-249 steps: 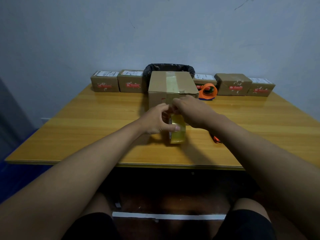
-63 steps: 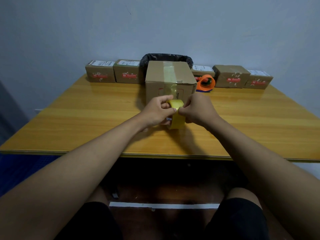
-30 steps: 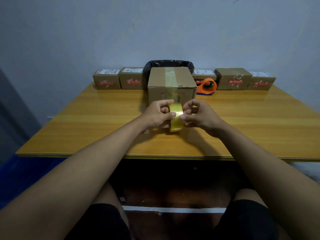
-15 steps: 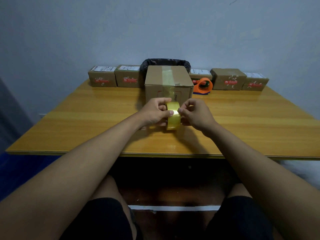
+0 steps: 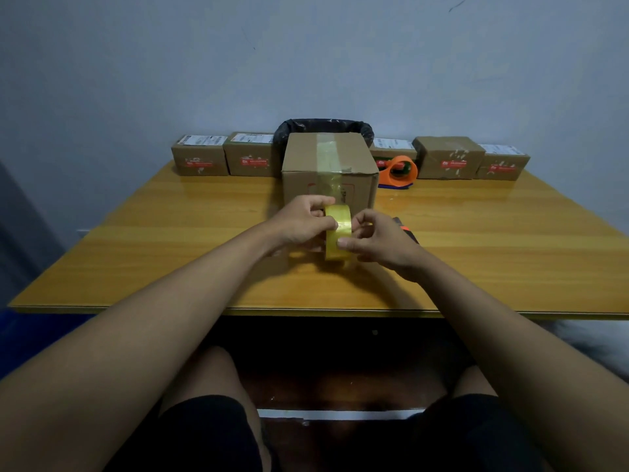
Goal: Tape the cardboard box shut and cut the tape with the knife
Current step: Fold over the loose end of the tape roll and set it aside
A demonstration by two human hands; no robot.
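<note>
A brown cardboard box [image 5: 359,155] stands mid-table, with a strip of clear tape running over its top and down its front face. Just in front of it, a yellowish roll of tape [image 5: 338,233] stands on edge. My left hand [image 5: 301,223] grips the roll from the left, thumb on its rim. My right hand [image 5: 377,240] pinches the roll's outer face with its fingertips. The knife [image 5: 405,230], orange and black, lies on the table behind my right hand and is mostly hidden.
Several small labelled cardboard boxes [image 5: 200,158] line the back edge of the wooden table [image 5: 493,240]. An orange tape dispenser [image 5: 399,170] sits right of the big box. A black-lined bin [image 5: 323,126] stands behind it. My knees are under the table's near edge.
Both hands stay on the tape roll in front of the box. My right fingers have shifted lower on the roll's face. The orange knife now peeks out behind my right hand.
</note>
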